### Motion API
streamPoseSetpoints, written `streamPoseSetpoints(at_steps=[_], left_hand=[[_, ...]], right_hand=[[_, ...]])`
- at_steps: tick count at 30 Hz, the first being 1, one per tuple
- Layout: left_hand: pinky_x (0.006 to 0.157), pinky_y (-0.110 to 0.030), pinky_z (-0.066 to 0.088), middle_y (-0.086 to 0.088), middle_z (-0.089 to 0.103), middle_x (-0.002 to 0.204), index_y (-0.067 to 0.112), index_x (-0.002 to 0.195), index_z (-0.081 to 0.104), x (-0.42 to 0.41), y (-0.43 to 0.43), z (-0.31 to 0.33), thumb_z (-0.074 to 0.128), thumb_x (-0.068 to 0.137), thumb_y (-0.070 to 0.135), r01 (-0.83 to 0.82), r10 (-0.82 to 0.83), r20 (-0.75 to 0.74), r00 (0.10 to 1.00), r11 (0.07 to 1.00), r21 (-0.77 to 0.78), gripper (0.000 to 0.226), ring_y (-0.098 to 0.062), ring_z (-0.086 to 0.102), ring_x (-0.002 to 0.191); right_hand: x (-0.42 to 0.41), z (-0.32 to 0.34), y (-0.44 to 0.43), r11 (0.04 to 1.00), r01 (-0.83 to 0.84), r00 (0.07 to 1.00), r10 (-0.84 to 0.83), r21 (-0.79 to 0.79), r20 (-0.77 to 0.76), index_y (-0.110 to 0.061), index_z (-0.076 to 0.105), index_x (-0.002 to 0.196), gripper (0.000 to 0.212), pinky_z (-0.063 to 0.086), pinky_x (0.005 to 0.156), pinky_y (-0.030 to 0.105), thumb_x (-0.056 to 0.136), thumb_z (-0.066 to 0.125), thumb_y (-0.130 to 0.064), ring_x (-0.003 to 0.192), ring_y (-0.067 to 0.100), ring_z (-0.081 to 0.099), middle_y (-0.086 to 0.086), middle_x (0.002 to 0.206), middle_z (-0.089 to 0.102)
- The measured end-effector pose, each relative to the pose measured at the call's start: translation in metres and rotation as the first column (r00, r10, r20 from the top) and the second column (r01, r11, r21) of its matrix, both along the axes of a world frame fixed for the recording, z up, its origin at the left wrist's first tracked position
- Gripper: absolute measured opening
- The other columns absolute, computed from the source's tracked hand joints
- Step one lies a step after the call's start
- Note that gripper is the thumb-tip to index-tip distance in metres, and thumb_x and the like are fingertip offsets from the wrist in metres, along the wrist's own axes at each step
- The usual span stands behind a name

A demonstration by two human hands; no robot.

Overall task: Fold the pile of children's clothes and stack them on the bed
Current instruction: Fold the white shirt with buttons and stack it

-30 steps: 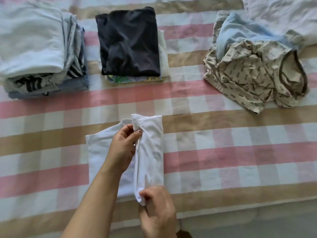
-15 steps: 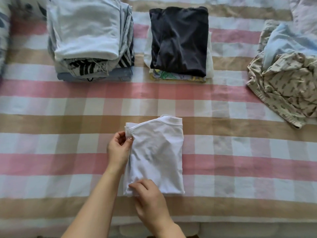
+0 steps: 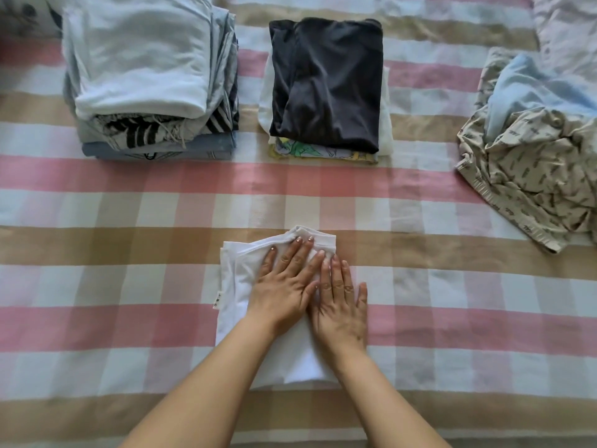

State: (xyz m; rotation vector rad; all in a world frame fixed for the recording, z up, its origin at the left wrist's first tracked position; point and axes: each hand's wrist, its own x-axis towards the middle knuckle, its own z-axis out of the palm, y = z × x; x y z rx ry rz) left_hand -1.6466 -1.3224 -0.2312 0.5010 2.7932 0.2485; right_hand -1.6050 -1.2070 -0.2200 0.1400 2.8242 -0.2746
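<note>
altogether two stacks (image 3: 151, 76) (image 3: 326, 82), one pile (image 3: 529, 163), one shirt (image 3: 235, 286), two hands (image 3: 284, 286) (image 3: 340, 305)

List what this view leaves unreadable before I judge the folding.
- Head view: the middle of the white garment is covered by the left hand and right hand, which lie flat on it.
- Its side tag: the print is too small to read.
- Unfolded pile: cut off by the right edge.
- Lower layers of the left stack and dark-topped stack: hidden by the garments on top.
</note>
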Motion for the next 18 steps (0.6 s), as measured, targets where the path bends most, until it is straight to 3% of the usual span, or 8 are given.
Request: streamPoseSetpoints(at_steps=[3,6,8,10,12,15,18], left_hand=[[0.113,-0.037,-0.003,0.004,0.011,0.153,0.027,0.144,0.023,0.004,0.001,0.007,0.017,0.09,0.042,-0.006,0.008,-0.023,1.0,0.997,0.075,0.056,-0.023,0.001,0.141],[0.11,-0.038,0.007,-0.01,0.036,0.145,0.012,0.135,0.047,0.019,-0.013,0.016,0.033,0.088,0.033,-0.204,0.231,-0.117,0.966,0.958,0.202,0.053,-0.017,0.015,0.142],[0.108,-0.042,0.019,-0.019,0.044,0.14,0.003,0.132,0.048,0.039,-0.026,0.02,0.041,0.087,0.031,-0.422,0.455,-0.143,0.879,0.881,0.214,0.054,-0.028,0.027,0.133],[0.102,-0.048,0.03,-0.026,0.043,0.136,-0.003,0.134,0.042,0.062,-0.032,0.025,0.056,0.087,0.023,-0.643,0.677,-0.052,0.734,0.717,0.268,0.056,-0.04,0.038,0.125],[0.1,-0.05,0.032,-0.028,0.042,0.132,-0.004,0.136,0.036,0.083,-0.033,0.031,0.066,0.083,0.011,-0.787,0.79,0.139,0.597,0.541,0.297,0.063,-0.044,0.038,0.121],[0.1,-0.043,0.033,-0.022,0.043,0.132,-0.001,0.136,0.036,0.096,-0.033,0.037,0.066,0.083,0.012,-0.907,0.839,0.373,0.396,0.292,0.304,0.062,-0.037,0.038,0.124],[0.082,-0.033,0.043,-0.014,0.062,0.112,0.003,0.116,0.054,0.088,-0.043,0.041,0.066,0.084,0.017,-0.945,0.809,0.518,0.278,0.134,0.297,0.037,-0.031,0.057,0.105]], right_hand=[[0.0,0.007,0.003,0.997,-0.023,0.999,0.02,-0.069,-0.041,-0.011,0.051,0.132,0.059,0.045,0.093,0.049,0.084,0.03,-0.039,0.121,0.023,0.053,0.007,0.134,0.053],[0.014,0.013,0.011,0.981,0.07,0.989,-0.092,-0.183,-0.115,-0.005,0.055,0.127,0.058,0.048,0.091,0.044,0.083,0.039,-0.04,0.116,0.029,0.054,0.012,0.127,0.058],[0.031,0.016,0.013,0.915,0.199,0.972,-0.231,-0.35,-0.05,-0.005,0.048,0.133,0.051,0.04,0.097,0.038,0.089,0.049,-0.032,0.116,0.029,0.05,0.01,0.129,0.055],[0.048,0.019,0.013,0.801,0.333,0.939,-0.333,-0.497,0.093,-0.01,0.047,0.133,0.045,0.037,0.092,0.027,0.09,0.057,-0.022,0.114,0.024,0.05,0.003,0.121,0.055],[0.059,0.023,0.01,0.705,0.45,0.887,-0.425,-0.548,0.182,-0.016,0.05,0.129,0.041,0.036,0.082,0.021,0.089,0.059,-0.021,0.105,0.014,0.052,-0.005,0.113,0.055],[0.057,0.027,0.002,0.5,0.638,0.763,-0.513,-0.586,0.394,-0.021,0.052,0.118,0.031,0.039,0.073,0.023,0.088,0.06,-0.026,0.092,0.009,0.054,-0.01,0.104,0.06],[0.046,0.029,0.0,0.349,0.702,0.7,-0.498,-0.621,0.511,-0.017,0.055,0.1,0.014,0.043,0.065,0.023,0.089,0.06,-0.025,0.086,0.016,0.061,-0.005,0.091,0.064]])
